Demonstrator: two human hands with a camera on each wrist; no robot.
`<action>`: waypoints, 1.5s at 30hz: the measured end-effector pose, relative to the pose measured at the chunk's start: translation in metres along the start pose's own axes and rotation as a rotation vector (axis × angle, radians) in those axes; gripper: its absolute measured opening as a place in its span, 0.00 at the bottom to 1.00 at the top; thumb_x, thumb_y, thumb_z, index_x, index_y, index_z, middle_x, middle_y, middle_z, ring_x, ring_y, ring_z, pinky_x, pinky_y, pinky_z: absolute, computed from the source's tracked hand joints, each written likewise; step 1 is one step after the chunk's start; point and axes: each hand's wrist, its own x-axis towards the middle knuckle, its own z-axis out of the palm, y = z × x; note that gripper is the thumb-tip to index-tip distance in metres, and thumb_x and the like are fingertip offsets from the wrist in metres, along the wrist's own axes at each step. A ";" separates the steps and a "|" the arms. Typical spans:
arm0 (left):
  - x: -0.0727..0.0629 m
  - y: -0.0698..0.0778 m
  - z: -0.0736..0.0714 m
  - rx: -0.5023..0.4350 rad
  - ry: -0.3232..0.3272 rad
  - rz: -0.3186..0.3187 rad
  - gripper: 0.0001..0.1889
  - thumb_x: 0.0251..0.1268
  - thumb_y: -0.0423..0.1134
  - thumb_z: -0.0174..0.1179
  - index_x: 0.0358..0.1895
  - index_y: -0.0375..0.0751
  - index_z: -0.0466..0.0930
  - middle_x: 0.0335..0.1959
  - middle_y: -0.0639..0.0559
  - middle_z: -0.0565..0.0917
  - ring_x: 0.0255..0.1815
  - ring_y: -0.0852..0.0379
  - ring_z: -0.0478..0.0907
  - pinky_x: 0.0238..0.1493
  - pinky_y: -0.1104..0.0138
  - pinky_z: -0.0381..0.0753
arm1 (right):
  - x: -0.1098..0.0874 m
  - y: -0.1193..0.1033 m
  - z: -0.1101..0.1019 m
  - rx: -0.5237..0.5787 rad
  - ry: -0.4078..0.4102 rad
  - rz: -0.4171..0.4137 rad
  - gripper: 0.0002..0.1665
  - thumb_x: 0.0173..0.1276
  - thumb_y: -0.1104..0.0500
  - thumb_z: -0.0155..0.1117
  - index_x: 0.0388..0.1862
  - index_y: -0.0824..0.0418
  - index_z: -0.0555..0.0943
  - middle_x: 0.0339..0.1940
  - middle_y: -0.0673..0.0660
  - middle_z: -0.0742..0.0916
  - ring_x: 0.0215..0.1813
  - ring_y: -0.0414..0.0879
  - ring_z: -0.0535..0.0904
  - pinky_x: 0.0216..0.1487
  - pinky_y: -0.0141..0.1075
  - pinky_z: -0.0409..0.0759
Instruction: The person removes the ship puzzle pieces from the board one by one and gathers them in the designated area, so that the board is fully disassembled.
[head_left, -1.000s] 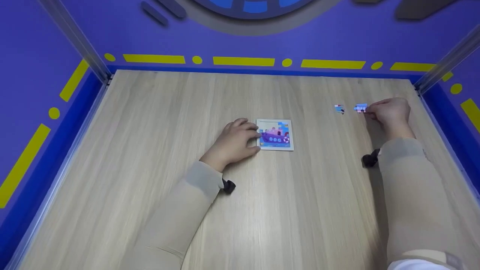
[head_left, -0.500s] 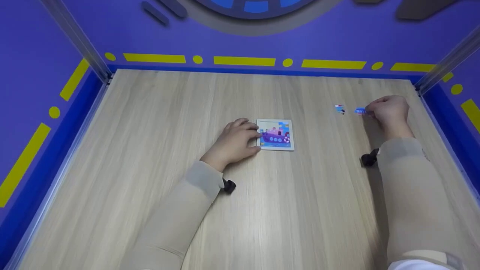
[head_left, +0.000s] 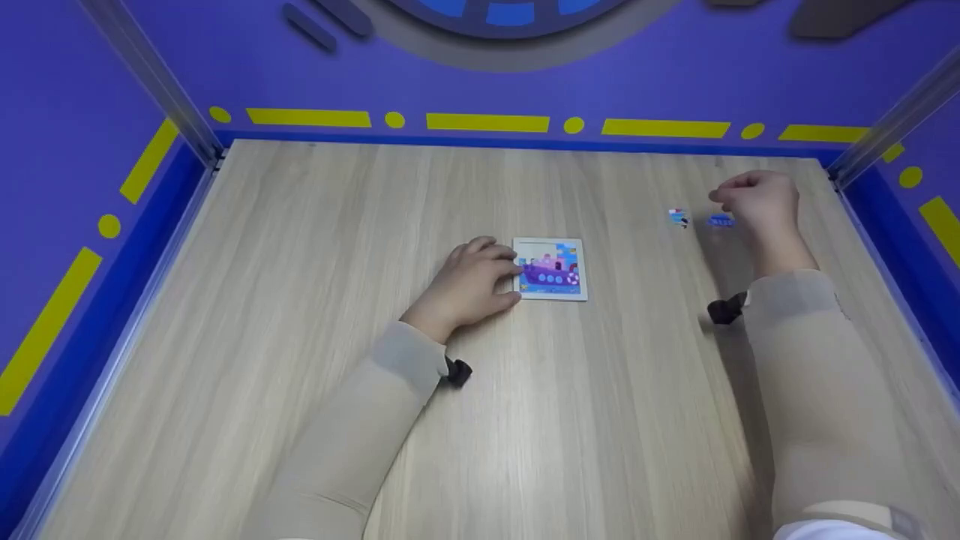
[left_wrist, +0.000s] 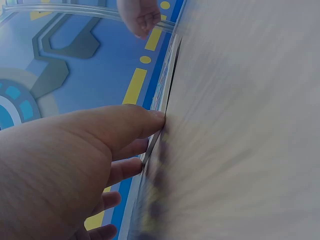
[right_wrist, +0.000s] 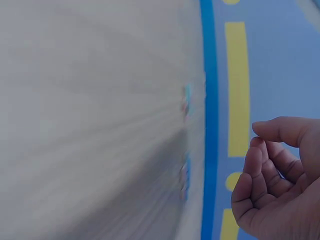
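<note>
A square jigsaw puzzle in a pale frame (head_left: 555, 281), with a pink and purple boat picture and a bare patch at its upper left, lies mid-table. My left hand (head_left: 469, 283) rests at the frame's left side, thumb and fingertips touching its edge; the left wrist view shows the thumb (left_wrist: 150, 120) at the edge. My right hand (head_left: 761, 206) is raised at the far right, with fingers loosely curled and nothing visible between thumb and forefinger in the right wrist view. Just below it lies a blue puzzle piece (head_left: 721, 220). Another puzzle piece (head_left: 678, 218) lies left of that one.
The wooden table (head_left: 360, 217) is bounded by a blue back wall (head_left: 480, 97) with yellow marks and by side walls. Clear corner posts (head_left: 892, 120) stand at the back. A small black camera (head_left: 726, 309) sticks out from the right wrist.
My right hand has let go of the right-hand puzzle piece, which now looks turned, and has risen up and to the left. The left hand and framed puzzle have stayed put.
</note>
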 end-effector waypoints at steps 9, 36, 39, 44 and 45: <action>0.000 -0.001 0.001 0.011 0.019 0.006 0.25 0.82 0.54 0.68 0.75 0.51 0.87 0.83 0.51 0.79 0.93 0.41 0.62 0.94 0.42 0.59 | -0.022 -0.038 0.017 0.158 -0.017 -0.120 0.16 0.81 0.46 0.73 0.58 0.53 0.87 0.45 0.40 0.85 0.50 0.41 0.80 0.56 0.37 0.79; -0.003 -0.003 0.005 -0.006 0.025 0.004 0.26 0.79 0.54 0.69 0.73 0.49 0.88 0.82 0.49 0.80 0.92 0.40 0.64 0.94 0.41 0.59 | -0.076 -0.066 0.101 0.174 -0.236 -0.340 0.21 0.78 0.56 0.76 0.63 0.67 0.90 0.52 0.51 0.92 0.51 0.44 0.84 0.51 0.31 0.83; -0.003 -0.002 0.004 -0.010 0.024 0.004 0.26 0.79 0.54 0.69 0.73 0.49 0.88 0.82 0.49 0.80 0.92 0.40 0.64 0.94 0.41 0.59 | -0.078 -0.066 0.109 0.061 -0.270 -0.332 0.21 0.77 0.58 0.76 0.66 0.64 0.90 0.58 0.58 0.91 0.56 0.48 0.84 0.52 0.32 0.84; -0.001 0.000 0.001 -0.012 0.014 -0.001 0.26 0.80 0.54 0.69 0.74 0.49 0.87 0.83 0.49 0.79 0.92 0.41 0.62 0.94 0.42 0.58 | -0.077 -0.063 0.123 -0.101 -0.360 -0.317 0.24 0.75 0.61 0.77 0.68 0.61 0.90 0.64 0.63 0.89 0.60 0.55 0.82 0.63 0.45 0.85; -0.001 0.000 0.001 -0.011 0.011 -0.004 0.26 0.80 0.54 0.68 0.74 0.49 0.87 0.84 0.50 0.79 0.92 0.41 0.62 0.94 0.42 0.57 | -0.076 -0.062 0.125 -0.127 -0.380 -0.323 0.25 0.74 0.61 0.78 0.69 0.62 0.89 0.64 0.64 0.89 0.61 0.56 0.82 0.65 0.47 0.84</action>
